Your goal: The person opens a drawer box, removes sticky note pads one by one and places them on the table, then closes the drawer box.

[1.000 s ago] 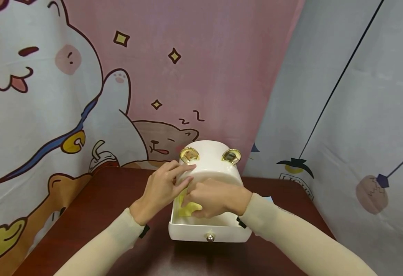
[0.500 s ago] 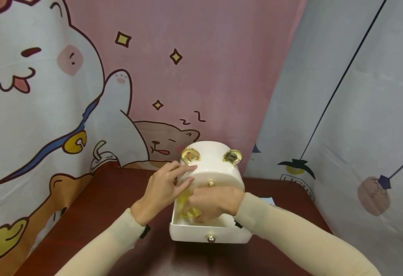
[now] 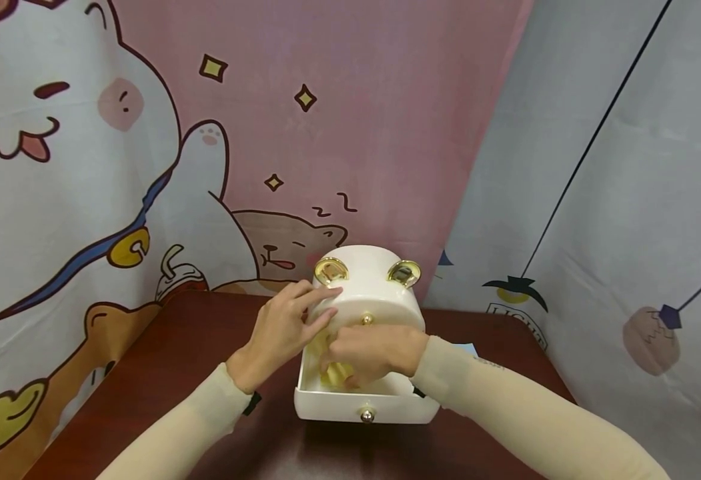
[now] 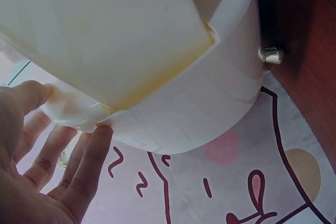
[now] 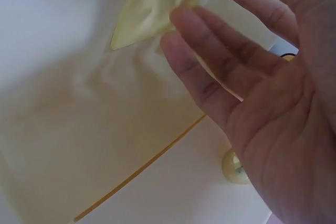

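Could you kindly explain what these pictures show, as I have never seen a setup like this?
Of course. There is no machine here: a person works with two bare hands. The wide picture comes from a camera worn on the head, looking forward and down; the two closer ones come from a camera on each wrist.

On a dark red table stands a white case with gold ears and a pulled-out drawer. The left hand touches the case near its top. The right hand is over the drawer, beside a thin yellow piece; I cannot tell whether it is pinched or only touched. Something light blue lies partly hidden behind the right arm.
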Tool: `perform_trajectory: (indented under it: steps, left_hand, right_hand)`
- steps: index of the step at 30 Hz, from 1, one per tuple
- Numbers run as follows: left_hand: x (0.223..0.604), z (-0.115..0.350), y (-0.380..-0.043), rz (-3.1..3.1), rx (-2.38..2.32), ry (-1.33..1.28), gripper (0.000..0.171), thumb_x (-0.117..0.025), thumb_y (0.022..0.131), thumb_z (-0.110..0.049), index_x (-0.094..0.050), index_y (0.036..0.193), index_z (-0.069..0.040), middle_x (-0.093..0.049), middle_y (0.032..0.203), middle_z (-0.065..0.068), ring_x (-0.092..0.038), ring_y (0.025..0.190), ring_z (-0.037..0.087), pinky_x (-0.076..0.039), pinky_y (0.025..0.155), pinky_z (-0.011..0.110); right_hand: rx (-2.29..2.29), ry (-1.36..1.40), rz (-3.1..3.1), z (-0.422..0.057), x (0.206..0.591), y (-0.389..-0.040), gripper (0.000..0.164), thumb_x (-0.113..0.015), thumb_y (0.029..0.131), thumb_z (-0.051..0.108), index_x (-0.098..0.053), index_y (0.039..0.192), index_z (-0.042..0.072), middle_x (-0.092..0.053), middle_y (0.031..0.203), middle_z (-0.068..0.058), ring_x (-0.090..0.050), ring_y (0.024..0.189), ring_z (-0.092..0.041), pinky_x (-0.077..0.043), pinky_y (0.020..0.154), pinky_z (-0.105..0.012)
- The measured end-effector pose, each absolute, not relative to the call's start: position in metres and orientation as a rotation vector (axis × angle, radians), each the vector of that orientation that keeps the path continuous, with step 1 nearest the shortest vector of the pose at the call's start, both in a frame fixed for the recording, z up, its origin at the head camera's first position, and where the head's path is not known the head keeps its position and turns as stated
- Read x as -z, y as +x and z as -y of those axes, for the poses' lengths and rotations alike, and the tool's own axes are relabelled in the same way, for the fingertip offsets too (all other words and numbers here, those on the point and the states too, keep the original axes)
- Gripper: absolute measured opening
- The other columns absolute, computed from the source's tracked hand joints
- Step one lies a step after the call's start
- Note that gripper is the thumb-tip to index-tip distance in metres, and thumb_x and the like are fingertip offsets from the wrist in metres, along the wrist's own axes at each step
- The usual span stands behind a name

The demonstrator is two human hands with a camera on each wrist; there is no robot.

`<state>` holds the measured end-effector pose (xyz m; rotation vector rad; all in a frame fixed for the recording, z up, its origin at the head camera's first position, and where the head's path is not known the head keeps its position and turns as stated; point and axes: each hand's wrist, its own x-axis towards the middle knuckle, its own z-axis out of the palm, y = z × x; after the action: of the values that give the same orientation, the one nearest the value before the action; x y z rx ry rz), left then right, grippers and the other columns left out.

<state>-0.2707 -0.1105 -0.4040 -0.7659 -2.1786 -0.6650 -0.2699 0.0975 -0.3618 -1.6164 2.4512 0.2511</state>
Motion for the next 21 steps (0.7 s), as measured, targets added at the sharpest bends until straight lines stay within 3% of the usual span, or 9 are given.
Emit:
perform_trajectory:
  steps: [5, 14, 21]
  left_hand:
    - [0.406, 0.1111, -0.2719, 2.162, 0.665, -0.773, 0.036, -0.095, 0.101, -0.027, -0.088, 0.136, -0.026, -0.066, 0.088, 0.0, -0.05, 0.077, 0.008, -0.042, 0.058, 0.021]
    - [0.4059, 0.112, -0.2729, 2.167, 0.657, -0.77, 0.035, -0.095, 0.102, -0.028, -0.088, 0.136, -0.027, -0.067, 0.089, -0.001, -0.052, 0.077, 0.008, -0.044, 0.057, 0.022]
    - [0.4051, 0.1121, -0.272, 2.166, 0.669, -0.772, 0.036, -0.095, 0.102, -0.028, -0.088, 0.137, -0.027, -0.067, 0.09, -0.001, -0.053, 0.076, 0.009, -0.045, 0.057, 0.022]
  right_hand:
    - [-0.327, -1.598, -2.47, -0.0953, 0.3627, -0.2672, 0.04, -0.099, 0.095, 0.031, -0.086, 0.133, 0.037, -0.082, 0.114, 0.012, -0.071, 0.101, -0.006, -0.061, 0.091, -0.022]
    - [-0.478, -1.618, -2.506, -0.0922, 0.3663, -0.2667, 0.032, -0.097, 0.097, 0.037, -0.085, 0.127, 0.038, -0.083, 0.105, 0.014, -0.075, 0.09, -0.008, -0.062, 0.085, -0.024]
    - [-0.513, -1.681, -2.508, -0.0917, 0.3695, -0.2673, 0.038, -0.099, 0.096, 0.035, -0.083, 0.13, 0.035, -0.084, 0.103, 0.014, -0.077, 0.087, -0.008, -0.063, 0.084, -0.023]
